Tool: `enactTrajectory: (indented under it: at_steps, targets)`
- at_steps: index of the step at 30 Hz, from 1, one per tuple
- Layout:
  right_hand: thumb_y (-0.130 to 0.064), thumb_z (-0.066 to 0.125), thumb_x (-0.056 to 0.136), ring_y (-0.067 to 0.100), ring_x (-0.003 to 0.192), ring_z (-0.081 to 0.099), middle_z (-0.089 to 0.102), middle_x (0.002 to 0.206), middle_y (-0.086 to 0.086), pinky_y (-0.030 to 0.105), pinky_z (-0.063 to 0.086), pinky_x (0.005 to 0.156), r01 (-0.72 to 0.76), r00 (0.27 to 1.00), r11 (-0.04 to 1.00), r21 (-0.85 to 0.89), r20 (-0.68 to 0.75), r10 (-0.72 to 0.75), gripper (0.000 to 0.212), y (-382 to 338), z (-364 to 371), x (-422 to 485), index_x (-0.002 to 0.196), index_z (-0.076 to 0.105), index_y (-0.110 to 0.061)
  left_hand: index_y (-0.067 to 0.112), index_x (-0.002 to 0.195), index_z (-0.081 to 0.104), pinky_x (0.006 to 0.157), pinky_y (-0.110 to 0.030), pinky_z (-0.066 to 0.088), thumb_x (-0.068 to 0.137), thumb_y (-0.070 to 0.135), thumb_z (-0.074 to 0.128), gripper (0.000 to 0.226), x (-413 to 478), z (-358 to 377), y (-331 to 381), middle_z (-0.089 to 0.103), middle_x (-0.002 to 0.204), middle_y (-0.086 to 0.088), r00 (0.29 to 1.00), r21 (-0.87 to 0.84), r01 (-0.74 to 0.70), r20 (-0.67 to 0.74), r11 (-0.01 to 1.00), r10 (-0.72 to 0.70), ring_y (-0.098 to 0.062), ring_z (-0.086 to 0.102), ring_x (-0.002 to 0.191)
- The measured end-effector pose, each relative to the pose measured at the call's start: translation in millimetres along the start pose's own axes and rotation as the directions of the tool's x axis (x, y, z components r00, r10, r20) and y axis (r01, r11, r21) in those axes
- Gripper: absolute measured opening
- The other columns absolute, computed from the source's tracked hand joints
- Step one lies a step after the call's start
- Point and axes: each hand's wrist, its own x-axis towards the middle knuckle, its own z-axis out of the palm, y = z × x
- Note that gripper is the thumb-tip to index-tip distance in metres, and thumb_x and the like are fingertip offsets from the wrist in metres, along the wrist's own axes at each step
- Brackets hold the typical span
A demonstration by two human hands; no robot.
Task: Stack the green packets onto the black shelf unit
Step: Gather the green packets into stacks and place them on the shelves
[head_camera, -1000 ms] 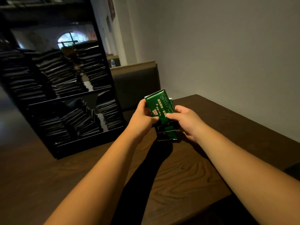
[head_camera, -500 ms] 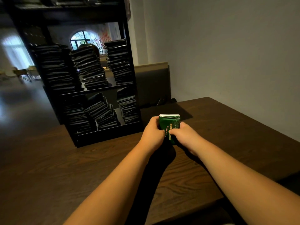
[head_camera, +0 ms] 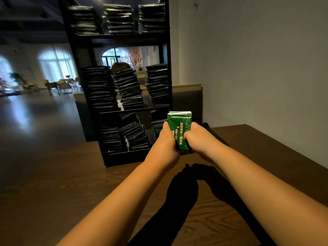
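Note:
A bundle of green packets (head_camera: 179,127) with red and gold print is held upright above the table, white edges showing at its top. My left hand (head_camera: 166,139) grips its left side and my right hand (head_camera: 195,137) grips its right side. The black shelf unit (head_camera: 166,50) stands on the table just behind and to the left of the bundle. Its three visible levels carry tall stacks of dark packets (head_camera: 129,91), some leaning. The bundle's lower end is hidden by my hands.
The dark wooden table (head_camera: 71,183) stretches in front of the shelf. A grey wall (head_camera: 257,59) runs along the right, with a dark padded bench back (head_camera: 186,103) behind the table. A dim hall with chairs (head_camera: 60,86) and arched windows lies far left.
The view has tilted up, so more of the shelf shows. Both hands have lifted the bundle off the table and turned it upright, closer to the shelf.

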Motion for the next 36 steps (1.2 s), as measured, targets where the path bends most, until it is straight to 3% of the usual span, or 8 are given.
enactTrajectory:
  at_steps: [4,10,15,20,22,25,29,36]
  targets:
    - [-0.011,0.05,0.101,0.023,0.102,0.062,0.061,0.118,0.009,0.035,0.048,0.076,0.174,0.983,0.984,-0.046,-0.047,-0.177,0.024,-48,13,2,0.123,0.056,-0.016,0.038,0.12,0.049,0.088,-0.016,0.053,0.087,0.009,0.076,0.052,0,-57,12,0.056,0.121,0.01,0.99,0.091,-0.081,-0.11,0.993,0.09,0.0,0.061,0.103]
    - [-0.009,0.052,0.095,0.022,0.094,0.069,0.072,0.112,0.006,0.032,0.056,0.076,0.379,0.907,0.925,-0.024,-0.19,-0.376,0.029,-105,24,17,0.113,0.073,-0.019,0.023,0.123,0.063,0.072,-0.001,0.041,0.087,-0.002,0.071,0.044,5,-125,19,0.061,0.107,0.013,0.958,0.178,-0.056,-0.266,0.982,0.103,0.005,0.052,0.087]
    - [-0.007,0.056,0.099,0.012,0.086,0.072,0.076,0.096,-0.003,0.02,0.056,0.067,0.482,0.848,0.876,-0.009,-0.249,-0.469,0.023,-145,20,33,0.111,0.075,-0.013,0.025,0.134,0.067,0.085,-0.021,0.05,0.092,0.013,0.08,0.046,15,-166,14,0.068,0.116,0.011,0.908,0.273,-0.079,-0.378,0.959,0.183,-0.006,0.063,0.102]
    - [-0.011,0.06,0.093,0.034,0.082,0.066,0.072,0.086,0.011,0.036,0.055,0.066,0.476,0.823,0.873,-0.107,-0.297,-0.485,0.02,-194,13,56,0.102,0.074,-0.001,0.028,0.137,0.072,0.093,-0.039,0.058,0.096,0.027,0.081,0.042,42,-202,3,0.077,0.117,0.004,0.856,0.378,-0.057,-0.458,0.924,0.241,-0.014,0.069,0.102]
    - [-0.013,0.061,0.093,0.041,0.098,0.068,0.074,0.102,0.022,0.042,0.059,0.082,0.463,0.815,0.874,-0.148,-0.318,-0.485,0.029,-211,11,63,0.109,0.074,0.006,0.022,0.131,0.076,0.09,-0.036,0.059,0.097,0.027,0.081,0.035,53,-214,2,0.078,0.113,0.003,0.827,0.377,-0.044,-0.506,0.925,0.245,-0.012,0.069,0.094]
    - [-0.014,0.06,0.092,0.038,0.073,0.052,0.062,0.079,0.023,0.036,0.045,0.066,0.442,0.817,0.87,-0.217,-0.304,-0.491,0.022,-231,12,75,0.076,0.064,0.0,0.014,0.119,0.08,0.082,-0.035,0.058,0.096,0.025,0.083,0.026,71,-228,1,0.079,0.1,-0.002,0.796,0.361,-0.009,-0.562,0.933,0.225,-0.016,0.07,0.088]
    - [-0.015,0.059,0.099,0.024,0.062,0.041,0.056,0.07,0.014,0.033,0.036,0.058,0.422,0.816,0.871,-0.252,-0.313,-0.486,0.038,-241,14,95,0.062,0.051,-0.009,0.011,0.112,0.082,0.079,-0.04,0.059,0.096,0.022,0.084,0.019,90,-239,4,0.079,0.096,-0.007,0.804,0.361,0.027,-0.562,0.932,0.194,-0.023,0.071,0.087]
    - [-0.024,0.053,0.106,0.033,0.077,0.065,0.064,0.076,0.009,0.032,0.045,0.06,0.346,0.81,0.86,-0.375,-0.344,-0.475,0.036,-250,29,122,0.073,0.064,-0.013,0.017,0.111,0.08,0.076,-0.043,0.06,0.103,0.033,0.073,0.019,108,-240,-1,0.076,0.099,-0.007,0.829,0.446,0.217,-0.554,0.868,0.078,-0.028,0.07,0.09]
